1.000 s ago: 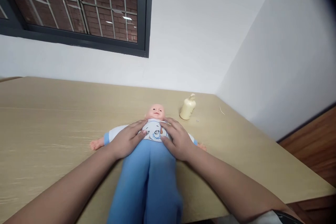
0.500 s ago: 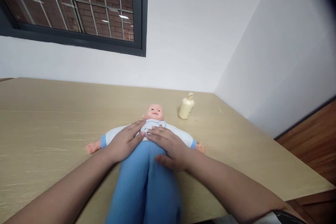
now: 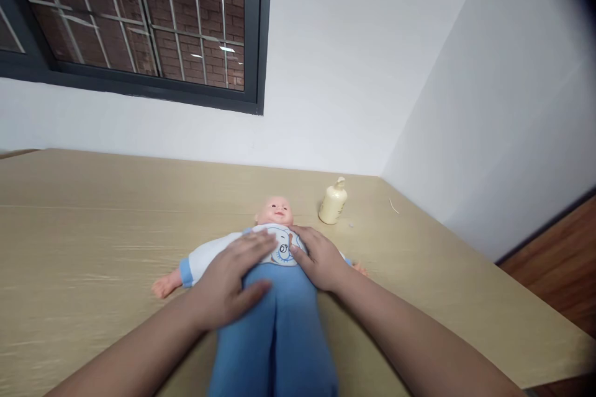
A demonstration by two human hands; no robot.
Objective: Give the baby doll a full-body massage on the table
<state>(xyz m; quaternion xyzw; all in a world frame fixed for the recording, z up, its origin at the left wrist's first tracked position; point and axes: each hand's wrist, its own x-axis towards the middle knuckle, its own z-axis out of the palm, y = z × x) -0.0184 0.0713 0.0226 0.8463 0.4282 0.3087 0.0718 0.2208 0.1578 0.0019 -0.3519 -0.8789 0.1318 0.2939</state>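
Note:
A baby doll [image 3: 272, 298] lies on its back on the table, head away from me, in a white top with blue cuffs and blue trousers. Its arms stretch out to both sides. My left hand [image 3: 235, 270] rests over the left side of the doll's chest, fingers extended and thumb apart, slightly blurred. On the right side of the chest lies my right hand [image 3: 321, 254], flat with the fingers stretched toward the doll's shoulder. Between the hands a printed cartoon face [image 3: 283, 247] shows on the top. The doll's right-side arm is mostly covered by my right hand.
A cream pump bottle [image 3: 333, 203] stands beyond the doll to the right. Near it on the wooden table [image 3: 116, 223] are a tiny pale scrap and a thin curved strand [image 3: 393, 206]. White walls and a barred window [image 3: 149, 18] rise behind.
My left hand has slid toward the doll's middle and its thumb has spread. My right hand has shifted outward to the chest's right side, uncovering more of the print. The view has tilted slightly up.

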